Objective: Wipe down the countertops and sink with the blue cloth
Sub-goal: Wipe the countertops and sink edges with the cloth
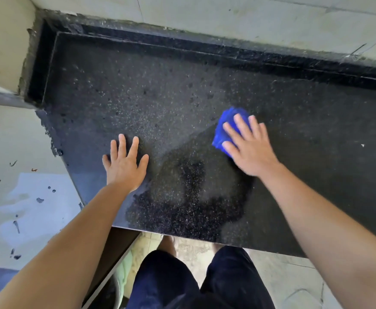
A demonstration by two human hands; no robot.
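A dark speckled granite countertop fills the middle of the view. A crumpled blue cloth lies on it right of centre. My right hand presses flat on the cloth with its fingers spread and straight, covering the cloth's near right part. My left hand rests flat on the bare countertop near the front left, fingers spread, holding nothing. A darker wet patch shows on the stone between my hands and the front edge. No sink is in view.
A black raised rim runs along the back, with pale wall tiles behind it. A pale spattered wall borders the counter's left end. The front edge is close to my legs, with tiled floor below.
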